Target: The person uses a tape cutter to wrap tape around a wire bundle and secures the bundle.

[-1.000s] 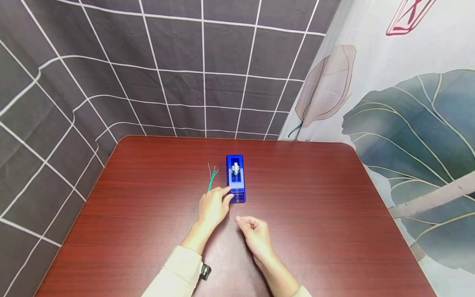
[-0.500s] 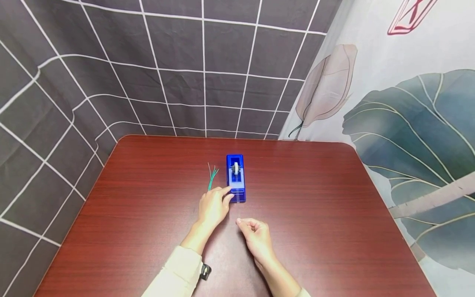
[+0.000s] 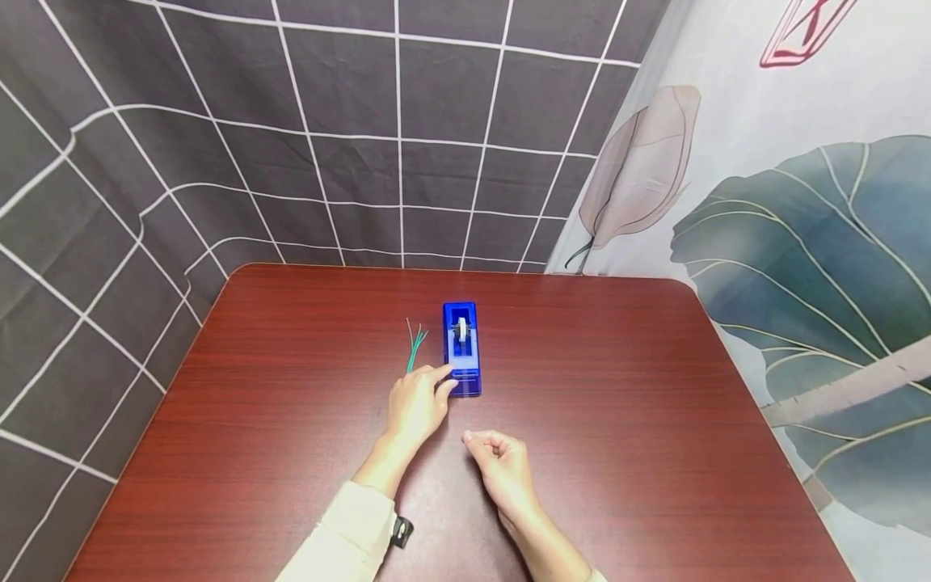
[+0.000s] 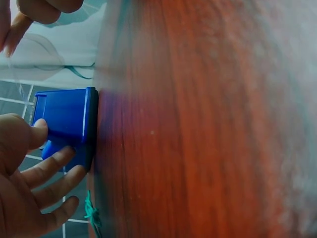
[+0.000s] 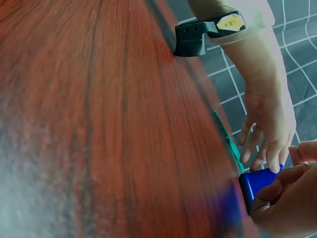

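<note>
A blue tape dispenser [image 3: 461, 347] with a white roll stands near the middle of the table. My left hand [image 3: 416, 408] holds its front left side, the thumb on the front and the index finger higher up, as the left wrist view shows [image 4: 29, 173]. Closer to me, my right hand [image 3: 503, 469] is apart from the dispenser, its thumb and index finger pinched together. A faint clear strip of tape [image 4: 21, 89] runs between the dispenser and those fingertips; its pinched end is too small to make out. In the right wrist view my right hand [image 5: 292, 203] partly covers the dispenser.
Thin green strands [image 3: 415, 347], bunched together, lie just left of the dispenser, partly behind my left hand. The reddish-brown table [image 3: 618, 404] ends at a grey gridded curtain [image 3: 349, 162] behind and a leaf-patterned white curtain [image 3: 727, 202] to the right.
My right hand has drawn slightly toward me, away from the dispenser. The left hand and the tape dispenser have stayed in place.
</note>
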A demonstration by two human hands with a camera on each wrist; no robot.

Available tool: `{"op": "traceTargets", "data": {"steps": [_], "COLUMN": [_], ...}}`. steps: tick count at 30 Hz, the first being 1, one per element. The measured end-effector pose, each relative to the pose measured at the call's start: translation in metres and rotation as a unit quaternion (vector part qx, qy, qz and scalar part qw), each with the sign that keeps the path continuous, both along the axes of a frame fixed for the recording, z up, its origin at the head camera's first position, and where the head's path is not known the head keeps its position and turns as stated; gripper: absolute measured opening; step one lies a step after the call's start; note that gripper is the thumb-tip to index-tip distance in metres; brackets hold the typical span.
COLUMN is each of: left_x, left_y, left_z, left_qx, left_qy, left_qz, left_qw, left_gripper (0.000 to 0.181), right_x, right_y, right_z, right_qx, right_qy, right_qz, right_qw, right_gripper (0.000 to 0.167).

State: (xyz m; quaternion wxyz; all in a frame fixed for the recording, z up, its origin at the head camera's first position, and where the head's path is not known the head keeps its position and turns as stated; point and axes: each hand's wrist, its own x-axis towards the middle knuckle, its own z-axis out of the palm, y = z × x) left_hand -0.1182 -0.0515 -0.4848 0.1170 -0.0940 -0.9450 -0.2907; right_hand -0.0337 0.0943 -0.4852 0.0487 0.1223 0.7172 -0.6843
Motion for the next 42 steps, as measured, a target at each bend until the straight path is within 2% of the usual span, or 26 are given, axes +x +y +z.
{"op": "traceTargets", "data": {"steps": [14, 21, 27, 36, 42], "left_x": [-0.0001, -0.0022, -0.0035, -0.0041, -0.0047], "left_y": [0.0004, 0.0005, 0.0023, 0.0035, 0.0031], "left_z": [0.002, 0.0022, 0.0009, 0.0039, 0.0025], "left_qx": [-0.015, -0.036, -0.028, -0.024, -0.025], "left_qy": [-0.016, 0.006, 0.017, 0.016, 0.012], "left_qz": [0.005, 0.001, 0.004, 0.012, 0.016], "left_qw": [0.9997, 0.9993, 0.9994, 0.9995, 0.9995], "left_gripper": [0.027, 0.024, 0.023, 0.023, 0.023], "right_x": [0.003, 0.0037, 0.0035, 0.0033, 0.0039], "right_y": [0.0057, 0.0038, 0.0029, 0.0009, -0.0004], "right_z": [0.004, -0.0003, -0.0006, 0.0036, 0.003], "right_qx": [0.001, 0.008, 0.001, -0.001, 0.001], "right_qy": [-0.001, -0.001, 0.003, 0.017, 0.01], "right_qz": [-0.007, -0.002, 0.001, 0.0, -0.002], "right_qw": [1.0, 1.0, 1.0, 0.9999, 1.0], "right_gripper": [0.025, 0.024, 0.024, 0.025, 0.025]}}
